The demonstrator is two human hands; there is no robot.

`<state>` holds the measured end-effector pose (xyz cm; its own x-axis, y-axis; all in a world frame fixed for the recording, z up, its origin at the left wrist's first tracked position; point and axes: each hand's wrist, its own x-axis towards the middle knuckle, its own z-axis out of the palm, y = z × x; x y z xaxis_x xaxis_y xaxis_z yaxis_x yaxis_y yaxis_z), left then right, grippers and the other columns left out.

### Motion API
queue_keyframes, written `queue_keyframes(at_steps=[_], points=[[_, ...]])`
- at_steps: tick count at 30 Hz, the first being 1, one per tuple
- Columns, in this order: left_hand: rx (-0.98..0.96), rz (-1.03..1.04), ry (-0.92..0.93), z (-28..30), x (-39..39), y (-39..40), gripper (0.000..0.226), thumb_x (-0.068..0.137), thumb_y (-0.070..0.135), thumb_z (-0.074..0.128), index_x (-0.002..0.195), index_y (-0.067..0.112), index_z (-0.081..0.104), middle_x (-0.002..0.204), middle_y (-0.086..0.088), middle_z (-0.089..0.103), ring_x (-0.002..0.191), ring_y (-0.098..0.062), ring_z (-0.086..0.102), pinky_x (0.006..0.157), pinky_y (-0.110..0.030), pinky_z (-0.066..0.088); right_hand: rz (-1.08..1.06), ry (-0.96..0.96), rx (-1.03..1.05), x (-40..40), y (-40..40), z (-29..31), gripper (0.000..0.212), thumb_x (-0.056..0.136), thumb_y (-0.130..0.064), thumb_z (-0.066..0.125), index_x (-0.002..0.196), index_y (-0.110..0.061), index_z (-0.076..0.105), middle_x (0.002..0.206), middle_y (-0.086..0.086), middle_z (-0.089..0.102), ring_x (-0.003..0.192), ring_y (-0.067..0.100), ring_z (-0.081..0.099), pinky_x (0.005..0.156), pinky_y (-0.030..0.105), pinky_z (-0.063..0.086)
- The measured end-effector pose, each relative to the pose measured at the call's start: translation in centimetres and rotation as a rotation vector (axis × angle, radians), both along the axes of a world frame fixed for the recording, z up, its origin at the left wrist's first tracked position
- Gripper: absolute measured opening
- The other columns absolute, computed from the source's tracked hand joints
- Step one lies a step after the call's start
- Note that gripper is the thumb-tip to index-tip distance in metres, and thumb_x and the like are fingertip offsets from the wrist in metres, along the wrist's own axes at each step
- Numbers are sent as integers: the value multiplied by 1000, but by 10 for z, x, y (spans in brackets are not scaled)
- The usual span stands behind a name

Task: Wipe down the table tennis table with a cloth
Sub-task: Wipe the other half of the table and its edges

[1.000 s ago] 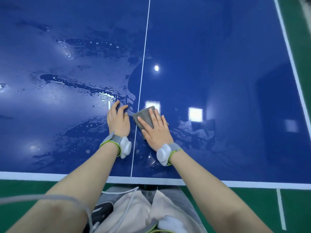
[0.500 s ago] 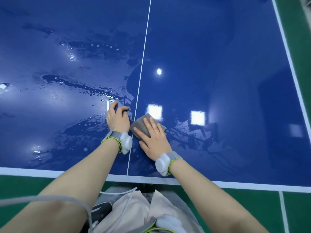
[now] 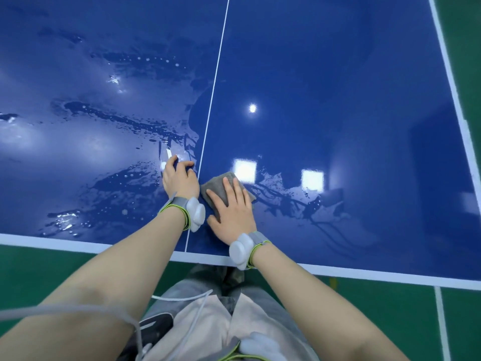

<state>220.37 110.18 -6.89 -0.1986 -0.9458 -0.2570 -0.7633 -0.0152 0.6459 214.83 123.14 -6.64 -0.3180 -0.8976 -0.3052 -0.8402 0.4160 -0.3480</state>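
The wiping step is under way near the close edge of the blue tabletop [image 3: 338,87]; the right hand [image 3: 232,212] is pressing flat, fingers straight, on a folded grey cloth [image 3: 217,184], so its grip is released rather than clenched; the cloth is lying just right of the white centre line [image 3: 213,89], with its far corner showing past the fingertips. The left hand [image 3: 180,178] is resting on the wet surface just left of that line, fingers bent and bracing, holding nothing that I can make out. Streaks and droplets of water [image 3: 117,121] are covering the left half, while the right half is looking mostly smooth with faint smears near the cloth; by my judgement much remains to do. The next move probably calls for sliding the cloth across the line into the wet patch; the bracing left hand is sitting in that path and would need lifting. A green floor [image 3: 39,264] is showing below the edge.
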Motion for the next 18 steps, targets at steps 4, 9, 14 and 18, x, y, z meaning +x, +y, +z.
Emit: queue_keyframes(at_steps=[4, 9, 14, 18], points=[[-35, 69, -30, 0, -10, 6, 28, 94, 11, 40, 114, 11, 60, 146, -2, 32, 135, -22, 25, 108, -29, 12, -30, -44, -5, 11, 4, 1, 63, 91, -44, 44, 149, -29, 26, 159, 11, -4, 145, 30, -14, 116, 43, -8], [-83, 77, -30, -5, -14, 21, 29, 95, 10, 37, 114, 7, 59, 142, -5, 36, 133, -23, 27, 108, -30, 15, 5, -44, 54, 9, 4, 6, 64, 93, -39, 43, 151, -31, 17, 159, 9, -12, 145, 29, -18, 117, 42, -8], [-172, -10, -60, -9, -5, 32, 28, 97, 10, 37, 113, 4, 59, 136, -8, 42, 127, -26, 33, 101, -28, 21, 6, -88, 57, 7, 10, 6, 59, 94, -40, 42, 149, -31, 22, 158, 10, -15, 144, 30, -19, 117, 43, -8], [-249, -108, -90, -15, 6, 41, 28, 97, 10, 38, 116, 2, 58, 135, -11, 44, 126, -28, 35, 101, -29, 23, 53, -50, 56, 7, 14, 4, 60, 94, -43, 42, 149, -31, 22, 158, 13, -16, 143, 33, -21, 116, 45, -9]])
